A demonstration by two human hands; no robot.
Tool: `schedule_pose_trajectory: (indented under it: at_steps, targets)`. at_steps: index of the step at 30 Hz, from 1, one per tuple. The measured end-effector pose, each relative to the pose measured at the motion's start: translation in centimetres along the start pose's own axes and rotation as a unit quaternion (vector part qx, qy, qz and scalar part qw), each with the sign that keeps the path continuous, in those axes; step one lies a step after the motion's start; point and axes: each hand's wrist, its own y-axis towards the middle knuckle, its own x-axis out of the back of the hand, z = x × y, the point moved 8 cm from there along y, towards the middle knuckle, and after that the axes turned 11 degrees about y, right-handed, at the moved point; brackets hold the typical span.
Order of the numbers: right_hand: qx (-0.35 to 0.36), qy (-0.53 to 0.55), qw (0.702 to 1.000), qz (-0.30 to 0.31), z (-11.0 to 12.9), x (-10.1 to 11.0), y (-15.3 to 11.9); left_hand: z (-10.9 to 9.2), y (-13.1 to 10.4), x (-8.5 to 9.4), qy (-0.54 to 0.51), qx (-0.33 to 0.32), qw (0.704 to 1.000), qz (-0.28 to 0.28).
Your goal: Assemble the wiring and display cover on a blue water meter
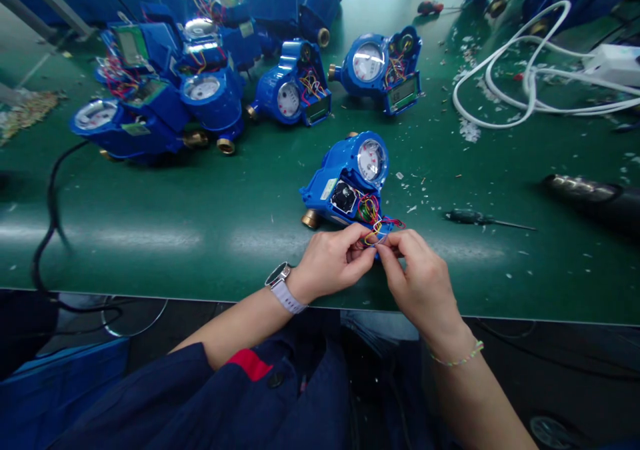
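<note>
A blue water meter (327, 170) lies on the green bench with its electronics box uncovered. Its round dial (371, 160) faces up, and a brass pipe end (310, 219) sticks out at the lower left. Thin coloured wires (370, 211) spill from the box toward me. My left hand (334, 258) pinches some of these wires between thumb and fingers. Close against it, my right hand (416, 270) is closed on the same wires, fingertips nearly touching the left ones. The exact wire ends are hidden by my fingers.
Several blue meters, including one opened meter (373, 67), stand behind. A dark screwdriver (470, 218) and a metal-tipped black tool (590, 193) lie right. A white cable (530, 90) is coiled farther back. A red-handled screwdriver (431, 8) lies at the back; a black cord (50, 217) hangs left.
</note>
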Motion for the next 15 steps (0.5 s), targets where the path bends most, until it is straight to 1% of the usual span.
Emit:
schedule_pose_trajectory:
  at_steps: [6, 11, 15]
  targets:
    - [-0.006, 0.015, 0.999, 0.030, -0.42, -0.15, 0.18, 0.22, -0.05, -0.13, -0.017, 0.015, 1.000, 0.003]
    - [-0.006, 0.027, 0.999, 0.041, -0.63, -0.16, 0.28, 0.25, -0.02, -0.11, -0.018, 0.014, 1.000, 0.001]
    - [-0.023, 0.055, 0.997, 0.039, -0.72, 0.10, 0.08, 0.26, 0.02, 0.01, -0.016, 0.006, 1.000, -0.011]
